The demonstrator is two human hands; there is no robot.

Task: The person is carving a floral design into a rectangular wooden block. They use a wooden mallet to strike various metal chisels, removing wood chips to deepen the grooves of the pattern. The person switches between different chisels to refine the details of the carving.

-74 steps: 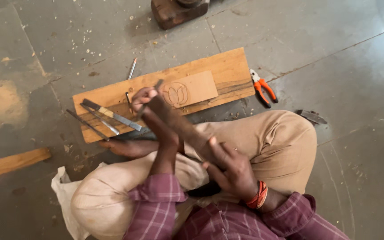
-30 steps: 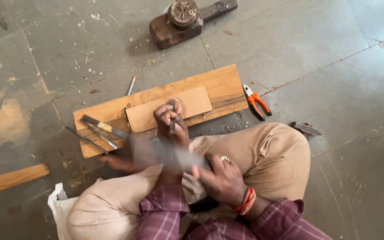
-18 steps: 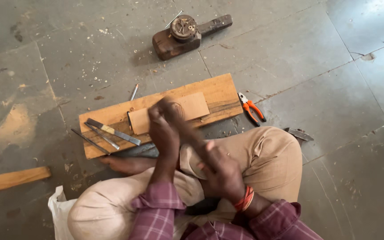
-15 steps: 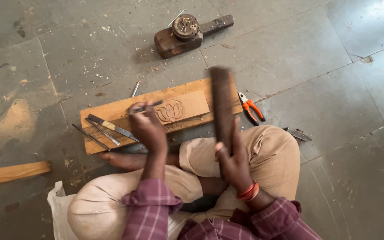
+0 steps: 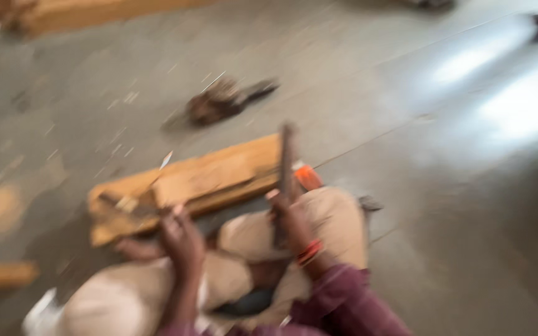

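Note:
The view is heavily blurred. I sit cross-legged on a stone floor in beige trousers. My right hand (image 5: 291,218) is closed around a dark wooden mallet (image 5: 286,165), held upright with its head above the hand. My left hand (image 5: 182,239) hovers near the front left edge of a long wooden plank (image 5: 231,168) that lies on the floor before my knees; the blur hides what it holds. A smaller pale wood block (image 5: 203,180) lies on the plank. Several thin metal tools (image 5: 122,205) rest on the plank's left end.
A dark tool on a wooden base (image 5: 219,102) lies on the floor beyond the plank. Orange-handled pliers (image 5: 308,176) peek out by my right knee. Wood pieces lie at the far left (image 5: 1,274) and along the top (image 5: 94,12). A bright glare covers the floor at the right.
My head has swung up and right, blurring everything. The mallet, earlier swung down at the block, stays raised upright in my right hand. My left hand has drawn back from the block.

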